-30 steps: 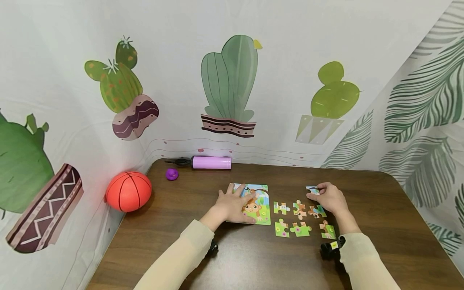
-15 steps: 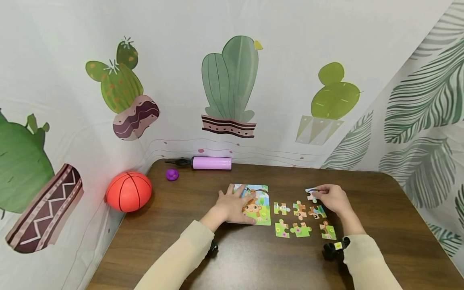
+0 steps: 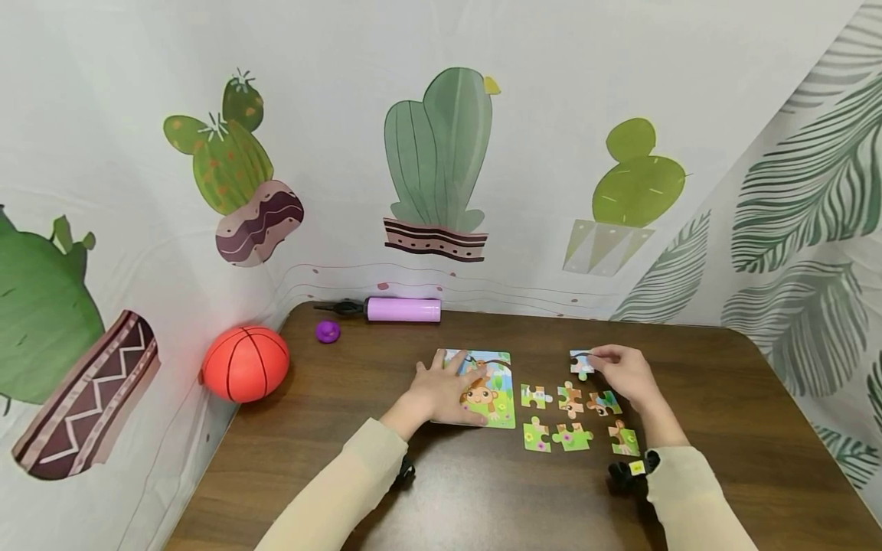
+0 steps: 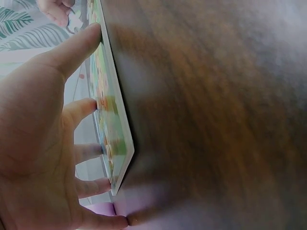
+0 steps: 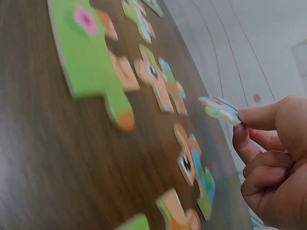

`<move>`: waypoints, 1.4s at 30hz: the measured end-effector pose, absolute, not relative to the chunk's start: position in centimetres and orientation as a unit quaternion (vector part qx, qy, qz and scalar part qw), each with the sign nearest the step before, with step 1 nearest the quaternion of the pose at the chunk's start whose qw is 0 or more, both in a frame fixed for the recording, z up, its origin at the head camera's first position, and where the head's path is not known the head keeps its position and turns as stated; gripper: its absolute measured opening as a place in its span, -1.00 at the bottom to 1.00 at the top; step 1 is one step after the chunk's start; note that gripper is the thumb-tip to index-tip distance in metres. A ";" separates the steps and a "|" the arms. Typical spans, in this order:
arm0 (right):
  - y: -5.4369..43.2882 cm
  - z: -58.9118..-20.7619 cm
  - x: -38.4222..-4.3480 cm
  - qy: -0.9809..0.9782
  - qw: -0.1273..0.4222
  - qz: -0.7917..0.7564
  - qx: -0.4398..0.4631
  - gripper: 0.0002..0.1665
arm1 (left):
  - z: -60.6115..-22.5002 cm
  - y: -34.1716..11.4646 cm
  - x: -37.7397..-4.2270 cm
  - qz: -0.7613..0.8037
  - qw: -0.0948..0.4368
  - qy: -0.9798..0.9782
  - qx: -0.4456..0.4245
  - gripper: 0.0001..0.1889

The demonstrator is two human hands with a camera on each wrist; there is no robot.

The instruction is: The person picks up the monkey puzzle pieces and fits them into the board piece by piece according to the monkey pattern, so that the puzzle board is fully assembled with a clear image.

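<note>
My left hand lies spread over a monkey picture board, its fingertips and thumb resting on the board in the left wrist view. Between thumb and index finger, my right hand pinches a puzzle piece with blue and white on it. The right wrist view has this held piece tilted above the table. Just below it in the head view lie loose pieces in two rows, among them a monkey-eye piece, a brown-and-green piece and a flowered green piece.
On the table's left edge sits a red ball. A purple toy and a lilac hand pump lie at the back, near the cactus-printed cloth. Brown tabletop stretches in front of the pieces.
My right hand has shifted a little to the left with the pinched piece, which now shows more of its face. The left hand has stayed on the board.
</note>
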State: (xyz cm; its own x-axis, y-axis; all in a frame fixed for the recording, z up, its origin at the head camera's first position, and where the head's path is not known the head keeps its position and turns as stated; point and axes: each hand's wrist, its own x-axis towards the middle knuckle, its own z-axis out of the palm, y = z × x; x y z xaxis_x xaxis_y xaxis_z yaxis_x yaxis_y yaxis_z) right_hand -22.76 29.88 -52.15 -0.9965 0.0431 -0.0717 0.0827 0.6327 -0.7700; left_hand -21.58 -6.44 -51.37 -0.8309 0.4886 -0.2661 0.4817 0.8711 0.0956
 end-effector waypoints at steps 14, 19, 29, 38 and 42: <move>23.1 -52.8 -23.8 0.859 0.082 -0.505 0.026 -0.53 | -51.5 -6.3 -21.7 0.011 0.141 0.956 0.255 0.05; 20.7 -53.1 -24.1 0.848 0.097 -0.520 0.016 -0.56 | -51.6 -6.4 -21.8 0.006 0.143 0.957 0.253 0.05; 17.8 -53.4 -24.6 0.851 0.097 -0.516 0.003 -0.65 | -51.9 -6.1 -22.0 0.010 0.146 0.957 0.249 0.06; 16.7 -53.5 -24.8 0.859 0.096 -0.502 0.013 -0.68 | -51.8 -6.3 -21.8 0.003 0.142 0.958 0.251 0.06; 16.4 -53.4 -24.8 0.862 0.096 -0.497 0.018 -0.68 | -51.8 -6.4 -21.8 0.003 0.145 0.958 0.249 0.05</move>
